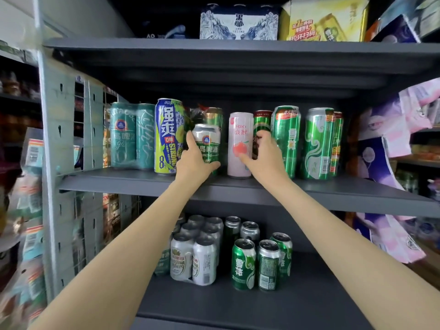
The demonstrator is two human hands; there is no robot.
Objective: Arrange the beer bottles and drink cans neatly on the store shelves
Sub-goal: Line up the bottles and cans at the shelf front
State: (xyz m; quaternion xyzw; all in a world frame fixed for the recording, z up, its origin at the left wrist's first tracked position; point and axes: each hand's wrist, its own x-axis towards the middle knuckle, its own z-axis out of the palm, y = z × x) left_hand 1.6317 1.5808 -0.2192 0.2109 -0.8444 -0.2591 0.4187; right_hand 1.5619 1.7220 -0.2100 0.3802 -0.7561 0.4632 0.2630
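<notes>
On the middle shelf [142, 182] stands a row of cans. My left hand [196, 160] is wrapped around a short green-and-silver Tsingtao can [207, 141], just right of a tall blue-and-lime RIO can [166, 136]. My right hand [264, 156] grips a dark green can [262, 122], mostly hidden by my fingers, with my thumb against a pink RIO can [240, 144]. Tall green cans [287, 136] [317, 144] stand to the right. A teal can pack [132, 135] sits at the left end.
The lower shelf [214, 303] holds a wrapped pack of silver cans [192, 256] and loose green cans [244, 263]. Boxed packs [239, 21] sit on the top shelf. A grey upright [51, 163] borders the left; purple-and-pink packages [390, 177] crowd the right.
</notes>
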